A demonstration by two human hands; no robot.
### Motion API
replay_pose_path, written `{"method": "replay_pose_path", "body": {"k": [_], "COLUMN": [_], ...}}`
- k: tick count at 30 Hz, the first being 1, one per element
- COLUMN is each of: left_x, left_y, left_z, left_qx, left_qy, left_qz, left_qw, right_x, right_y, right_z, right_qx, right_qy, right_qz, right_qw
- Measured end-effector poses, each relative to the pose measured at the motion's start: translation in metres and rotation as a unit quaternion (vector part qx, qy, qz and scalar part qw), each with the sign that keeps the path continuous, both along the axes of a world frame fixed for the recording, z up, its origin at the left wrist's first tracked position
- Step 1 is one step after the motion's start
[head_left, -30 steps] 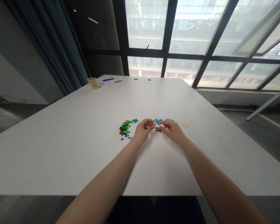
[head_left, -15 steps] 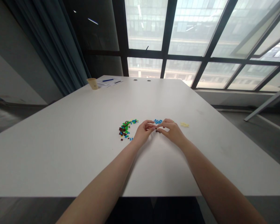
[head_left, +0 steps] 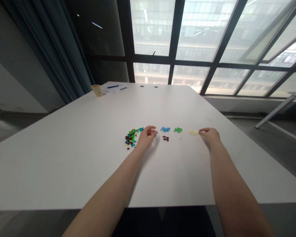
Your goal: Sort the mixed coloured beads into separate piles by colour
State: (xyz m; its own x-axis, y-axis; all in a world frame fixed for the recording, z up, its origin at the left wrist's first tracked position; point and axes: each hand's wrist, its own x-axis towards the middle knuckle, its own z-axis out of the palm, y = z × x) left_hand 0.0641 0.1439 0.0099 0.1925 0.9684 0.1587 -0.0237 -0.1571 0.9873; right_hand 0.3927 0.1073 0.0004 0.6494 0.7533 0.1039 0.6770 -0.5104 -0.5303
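A mixed heap of tiny coloured pieces (head_left: pixel 132 136) lies on the white table (head_left: pixel 88 148). To its right sit small sorted groups: blue pieces (head_left: pixel 165 129), dark red pieces (head_left: pixel 165 138), green pieces (head_left: pixel 178 130) and pale yellow pieces (head_left: pixel 192 132). My left hand (head_left: pixel 146 136) rests beside the mixed heap with its fingers curled in; what they hold is too small to see. My right hand (head_left: pixel 210 135) lies at the right, its pinched fingertips touching the yellow pieces.
A tan paper cup (head_left: pixel 97 90) and papers with blue pens (head_left: pixel 115 87) stand at the table's far left corner. Large windows rise behind the table, a dark curtain hangs at the left, and a white table leg (head_left: pixel 273 113) slants at the right.
My hands were pinched together over the dark red pieces. They have parted: the right hand moved right to the yellow pieces, and the left drew back towards the mixed heap.
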Motion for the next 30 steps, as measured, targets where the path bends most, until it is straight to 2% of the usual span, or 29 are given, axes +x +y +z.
{"method": "replay_pose_path", "body": {"k": [4, 7, 10, 13, 15, 17, 22, 25, 30], "left_x": [-0.006, -0.012, -0.021, -0.035, -0.045, -0.052, -0.053, -0.046, -0.04], "left_y": [0.004, 0.008, 0.013, 0.017, 0.018, 0.018, 0.014, 0.012, 0.013], "left_z": [0.0, 0.002, 0.007, 0.014, 0.015, 0.014, 0.008, 0.005, -0.001], "left_qx": [0.001, 0.006, 0.016, 0.037, 0.05, 0.047, 0.014, 0.051, 0.057], "left_qy": [0.001, 0.011, 0.028, 0.069, 0.131, 0.222, 0.471, 0.528, 0.556], "left_qz": [0.031, 0.049, 0.088, 0.168, 0.218, 0.238, 0.219, 0.208, 0.195], "left_qw": [1.0, 0.999, 0.996, 0.983, 0.966, 0.944, 0.855, 0.822, 0.806], "right_x": [0.001, 0.002, 0.0, -0.007, -0.013, -0.019, -0.025, -0.026, -0.028], "right_y": [0.002, 0.001, -0.002, -0.003, -0.003, -0.002, 0.0, 0.002, 0.003], "right_z": [-0.005, -0.002, 0.008, 0.019, 0.023, 0.025, 0.023, 0.022, 0.021], "right_qx": [-0.034, -0.04, 0.043, 0.134, 0.154, 0.152, 0.145, 0.141, 0.135], "right_qy": [0.015, 0.034, 0.025, 0.016, 0.019, 0.024, 0.032, 0.031, 0.022], "right_qz": [-0.009, -0.003, -0.009, -0.013, -0.002, 0.015, 0.027, 0.036, 0.049], "right_qw": [0.999, 0.999, 0.999, 0.991, 0.988, 0.988, 0.989, 0.989, 0.989]}}
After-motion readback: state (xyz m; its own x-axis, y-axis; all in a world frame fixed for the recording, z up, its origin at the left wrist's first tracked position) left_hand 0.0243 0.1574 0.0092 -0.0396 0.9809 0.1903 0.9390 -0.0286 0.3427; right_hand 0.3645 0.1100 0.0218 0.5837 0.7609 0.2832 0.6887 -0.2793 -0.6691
